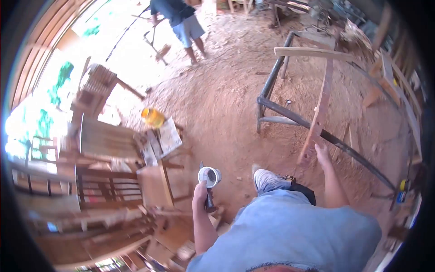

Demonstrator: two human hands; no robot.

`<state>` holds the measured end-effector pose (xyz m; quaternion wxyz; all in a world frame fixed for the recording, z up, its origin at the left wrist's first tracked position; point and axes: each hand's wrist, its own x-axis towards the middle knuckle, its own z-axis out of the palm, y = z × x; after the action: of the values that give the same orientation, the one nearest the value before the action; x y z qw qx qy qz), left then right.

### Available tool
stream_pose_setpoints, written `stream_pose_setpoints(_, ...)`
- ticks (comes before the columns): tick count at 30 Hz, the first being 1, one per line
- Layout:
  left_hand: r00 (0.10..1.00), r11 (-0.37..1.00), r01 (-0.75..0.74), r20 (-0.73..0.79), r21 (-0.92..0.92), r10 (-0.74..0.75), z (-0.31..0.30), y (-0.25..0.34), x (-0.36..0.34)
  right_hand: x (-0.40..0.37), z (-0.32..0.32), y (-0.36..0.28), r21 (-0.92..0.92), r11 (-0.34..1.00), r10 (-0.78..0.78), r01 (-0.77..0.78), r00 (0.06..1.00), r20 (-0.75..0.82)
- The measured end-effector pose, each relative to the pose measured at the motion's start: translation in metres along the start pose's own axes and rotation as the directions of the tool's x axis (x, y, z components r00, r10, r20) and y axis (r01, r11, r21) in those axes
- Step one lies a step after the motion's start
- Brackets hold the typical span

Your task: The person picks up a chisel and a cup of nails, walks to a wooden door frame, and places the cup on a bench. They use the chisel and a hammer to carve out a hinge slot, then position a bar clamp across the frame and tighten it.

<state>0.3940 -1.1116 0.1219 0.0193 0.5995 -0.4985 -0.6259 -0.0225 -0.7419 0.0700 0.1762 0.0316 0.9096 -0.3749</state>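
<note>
My left hand (200, 192) is closed round a small white cup (217, 176) with dark contents. In the same hand is a tool with a dark handle (210, 204); its thin tip shows above the cup, and I cannot make out its kind. On the other side, my right hand (322, 155) grips the near part of a long, reddish-brown wooden slat (321, 106) with several dark spots or holes. The slat lies across a dark metal frame (290, 114), and a paler curved wooden strip (308, 53) meets its far end.
Wooden chairs (108, 181) and furniture parts crowd the left. A yellow container (153, 117) stands by some newspaper (170, 137). Another person (183, 27) stands at the back on the dusty floor (217, 104). Curved wooden pieces (398, 86) lean at the right.
</note>
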Motion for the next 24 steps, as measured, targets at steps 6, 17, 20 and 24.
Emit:
stream_pose_setpoints(6,0.999,0.999,-0.039,0.035,-0.033,0.04,-0.052,0.125,0.127,0.033,0.046,-0.047,-0.185,0.937,0.282,-0.297,0.954,-0.106)
stream_pose_setpoints(17,0.979,0.979,0.155,-0.152,0.131,-0.134,-0.132,0.363,0.331,0.152,0.068,-0.385,-0.118,0.967,-0.243,0.227,0.959,-0.145)
stream_pose_setpoints(20,0.972,0.958,0.213,-0.142,0.192,-0.187,-0.131,0.414,0.401,0.201,0.137,-0.384,0.068,0.942,-0.326,0.33,0.943,-0.06)
stream_pose_setpoints(24,0.981,0.938,0.186,-0.008,0.292,-0.192,-0.122,0.491,0.488,0.173,0.237,-0.365,-0.101,0.969,-0.245,0.225,0.929,-0.277)
